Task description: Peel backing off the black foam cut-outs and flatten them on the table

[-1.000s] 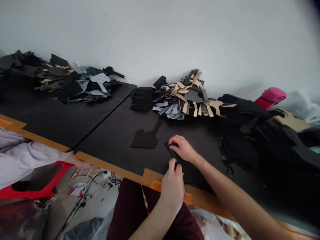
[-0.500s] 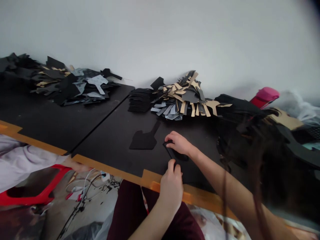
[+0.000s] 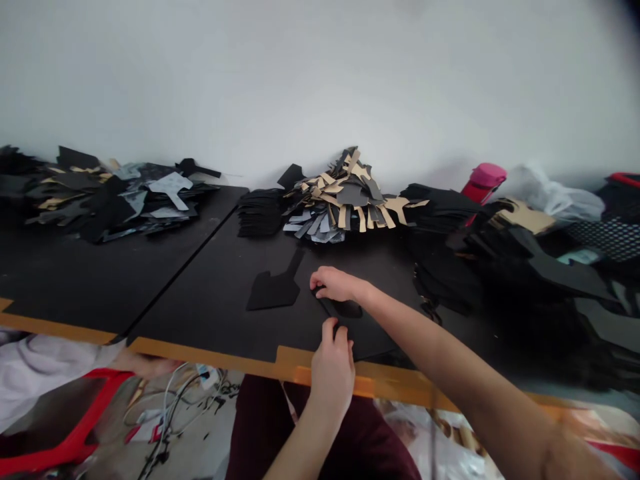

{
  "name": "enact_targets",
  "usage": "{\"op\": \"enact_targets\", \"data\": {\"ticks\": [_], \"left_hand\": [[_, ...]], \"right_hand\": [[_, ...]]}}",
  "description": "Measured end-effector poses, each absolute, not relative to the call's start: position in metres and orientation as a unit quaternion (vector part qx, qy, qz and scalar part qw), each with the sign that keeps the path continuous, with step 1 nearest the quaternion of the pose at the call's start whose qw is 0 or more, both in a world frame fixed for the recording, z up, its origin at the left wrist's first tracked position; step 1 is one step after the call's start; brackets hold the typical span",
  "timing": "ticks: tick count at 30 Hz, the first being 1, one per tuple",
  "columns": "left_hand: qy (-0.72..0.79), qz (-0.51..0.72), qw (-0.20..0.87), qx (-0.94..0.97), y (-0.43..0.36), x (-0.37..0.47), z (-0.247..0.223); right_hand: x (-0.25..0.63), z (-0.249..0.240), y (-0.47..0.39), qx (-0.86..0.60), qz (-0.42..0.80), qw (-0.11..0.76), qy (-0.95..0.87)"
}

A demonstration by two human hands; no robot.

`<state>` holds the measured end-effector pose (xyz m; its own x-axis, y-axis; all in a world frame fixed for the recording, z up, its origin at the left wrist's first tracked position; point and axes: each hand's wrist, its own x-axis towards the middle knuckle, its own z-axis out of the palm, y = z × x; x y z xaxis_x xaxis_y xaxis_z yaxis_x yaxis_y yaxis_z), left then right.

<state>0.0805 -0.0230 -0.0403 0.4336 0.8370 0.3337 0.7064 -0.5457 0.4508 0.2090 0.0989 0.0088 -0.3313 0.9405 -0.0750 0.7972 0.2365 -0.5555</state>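
My right hand (image 3: 336,285) pinches the far end of a black piece (image 3: 349,308) lying on the black table (image 3: 210,293). Closer to the table's front edge, my left hand (image 3: 334,360) has its fingers closed on the near end of the same piece. Part of that piece is hidden under my fingers. Left of my hands, a flat black cutout (image 3: 273,291) with a narrow arm lies on the table. Behind them rises a heap of tan, grey and black cutouts (image 3: 350,193), with a neat black stack (image 3: 260,212) at its left side.
More cutouts (image 3: 115,197) are piled at the back left. At the right are black pieces (image 3: 560,260), a pink-lidded bottle (image 3: 483,183), a clear bag (image 3: 555,193) and a mesh basket (image 3: 607,239). A co-worker's sleeve (image 3: 50,363) and a red stool (image 3: 85,427) are at the lower left.
The head view has shifted, so the table scene sits further left and shows more on the right. Both hands remain on the black piece, in nearly the same pose.
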Motion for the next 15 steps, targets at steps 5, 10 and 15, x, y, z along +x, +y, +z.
{"op": "enact_targets", "data": {"ticks": [5,10,15], "left_hand": [[0.45,0.321,0.164,0.817,-0.025,0.08,-0.043],[0.473,0.42,0.287,0.72,-0.027,0.074,-0.043],[0.46,0.367,0.477,0.653,-0.02,0.067,-0.035]], "right_hand": [[0.211,0.018,0.103,-0.52,0.32,0.169,-0.774],[0.222,0.034,0.086,-0.458,0.423,0.266,-0.735],[0.222,0.063,0.068,-0.417,0.459,0.35,-0.702]]}}
